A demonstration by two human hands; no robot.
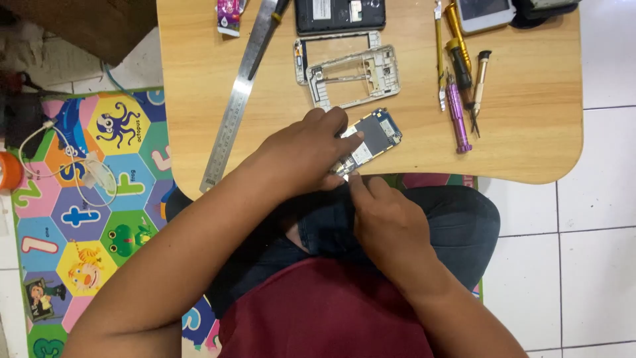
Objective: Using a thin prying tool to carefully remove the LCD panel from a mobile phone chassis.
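Circuit board (pixel 372 138): blue, with a grey metal shield; lay tilted at the near edge of the desk (pixel 530 132), partly hidden under the fingers.
Left hand (pixel 306 154): lay over the near end of the circuit board, fingers curled down on it, gripping it.
Right hand (pixel 384 215): just below the circuit board, off the desk edge; fingertips pinched at the board's lower corner. Whether anything was between them could not be told.
Phone frame (pixel 354 76): pale grey, hollow; lay just beyond the circuit board, apart from it.
Black phone body (pixel 339 14): beyond the frame, farther still from the circuit board.
Steel ruler (pixel 238 99): long, slanted; left of the circuit board, past the left hand.
Purple screwdriver (pixel 457 113): right of the circuit board, well apart.
Yellow-handled screwdriver (pixel 458 36): beyond the purple one, up and right of the circuit board.
White phone (pixel 485 13): far right corner, well away from the circuit board.
Play mat (pixel 99 192): coloured hexagons, on the floor left of the circuit board.
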